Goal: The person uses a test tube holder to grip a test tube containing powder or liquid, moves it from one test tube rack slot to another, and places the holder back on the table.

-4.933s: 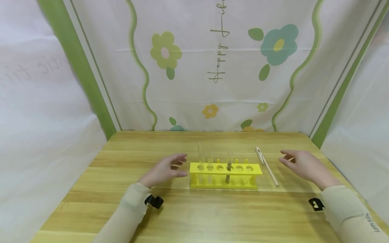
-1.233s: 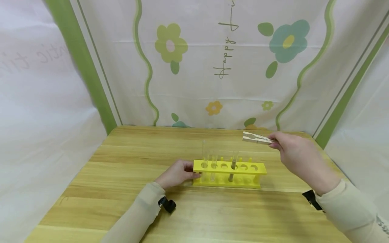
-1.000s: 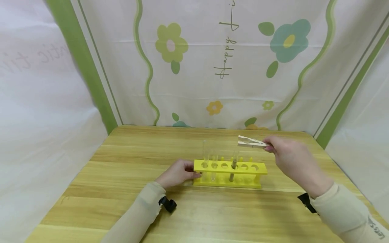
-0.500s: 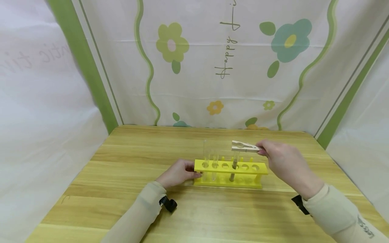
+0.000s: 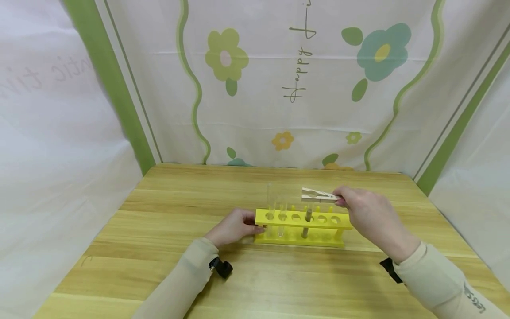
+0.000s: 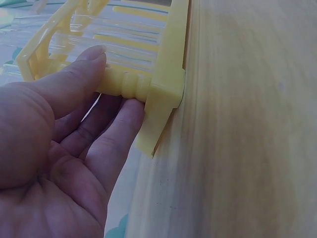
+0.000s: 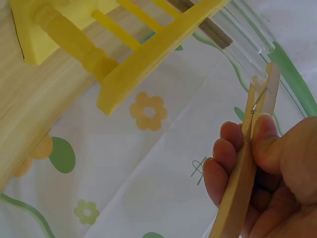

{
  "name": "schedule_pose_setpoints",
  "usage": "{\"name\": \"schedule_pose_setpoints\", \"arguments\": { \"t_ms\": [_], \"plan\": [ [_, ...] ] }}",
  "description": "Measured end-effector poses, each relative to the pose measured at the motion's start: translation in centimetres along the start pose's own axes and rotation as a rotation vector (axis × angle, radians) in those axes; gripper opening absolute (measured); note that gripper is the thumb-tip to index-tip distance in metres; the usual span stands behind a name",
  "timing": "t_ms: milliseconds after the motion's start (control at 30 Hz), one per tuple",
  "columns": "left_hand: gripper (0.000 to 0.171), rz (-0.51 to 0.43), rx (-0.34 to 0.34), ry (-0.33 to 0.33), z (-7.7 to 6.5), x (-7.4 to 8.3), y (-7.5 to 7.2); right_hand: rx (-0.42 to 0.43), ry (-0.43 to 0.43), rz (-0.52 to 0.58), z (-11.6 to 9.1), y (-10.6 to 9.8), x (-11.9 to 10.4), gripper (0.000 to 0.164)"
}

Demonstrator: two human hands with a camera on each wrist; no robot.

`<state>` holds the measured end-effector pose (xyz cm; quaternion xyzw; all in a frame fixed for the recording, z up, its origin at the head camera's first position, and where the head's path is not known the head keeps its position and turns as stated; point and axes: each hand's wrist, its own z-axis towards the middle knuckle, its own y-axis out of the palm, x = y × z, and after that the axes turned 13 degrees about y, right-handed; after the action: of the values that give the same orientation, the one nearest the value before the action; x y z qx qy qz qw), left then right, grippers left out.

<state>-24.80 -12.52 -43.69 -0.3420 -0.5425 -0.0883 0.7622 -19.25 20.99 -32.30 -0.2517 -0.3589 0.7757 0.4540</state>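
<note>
A yellow test tube rack (image 5: pixel 324 220) stands on the table. My left hand (image 5: pixel 236 228) grips its left end post; in the left wrist view, thumb and fingers wrap the ribbed post (image 6: pixel 124 83). My right hand (image 5: pixel 372 215) holds a wooden test tube clamp (image 7: pixel 242 168), thumb and fingers pinching it near the wire spring. The clamp's jaws stand at the mouth of a glass test tube (image 5: pixel 305 231) with dark brown-grey contents. Two clear glass tubes, a taller one (image 5: pixel 272 199) at the left end and a shorter one (image 5: pixel 282 206) beside it, stand in the rack.
The wooden table (image 5: pixel 191 195) ends at a white flowered curtain (image 5: pixel 255 102) behind. More curtain hangs at both sides. Several yellow pegs rise along the rack's rear. A black camera strap (image 5: pixel 220 267) sits on the left wrist.
My left hand has moved in and taken hold of the rack's post. My right hand has picked the clamp up off the table and brought it left and down to the dark tube's top.
</note>
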Motion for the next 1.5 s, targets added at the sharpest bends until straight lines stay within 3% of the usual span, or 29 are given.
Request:
{"name": "schedule_pose_setpoints", "arguments": {
  "t_ms": [1500],
  "plan": [
    [0.01,-0.031,-0.011,-0.004,0.1,-0.3,-0.1,-0.122,0.06,-0.004,-2.2,2.8,-0.2,0.011]
  ]
}}
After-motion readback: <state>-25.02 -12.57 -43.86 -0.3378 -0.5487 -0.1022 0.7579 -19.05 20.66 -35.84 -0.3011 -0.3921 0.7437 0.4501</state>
